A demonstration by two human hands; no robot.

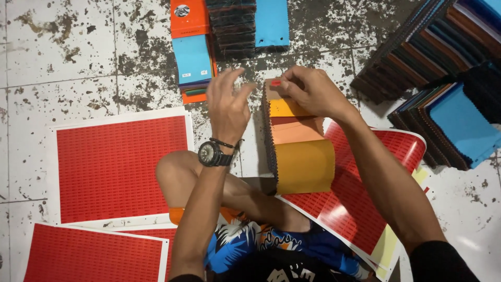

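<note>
You sit on a stained tiled floor [68, 57], looking down at a fabric swatch book [297, 141] that lies in front of your raised knee. Your right hand [313, 91] rests on the book's far end, fingertips pinched together on a small red sticker [276, 82] pressed at the top of the swatches. Your left hand [228, 104], a black wristwatch [211, 154] on its wrist, hovers just left of the book with fingers loosely spread, holding nothing. The near swatches, mustard yellow and orange, are curled over toward you, so the labelling looks to be partway through this book. Red sticker sheets with white borders lie around you: one large sheet [120, 164] at your left, another [94, 256] at the near left corner of the view, and a glossy one [360, 198] under the book at your right. At the far edge sit a stack of orange and light-blue swatch cards [192, 49] and a dark swatch stack with a blue card [271, 23]. Fanned swatch books [443, 78] in dark and blue tones crowd the far right corner, seemingly yet to be handled.
</note>
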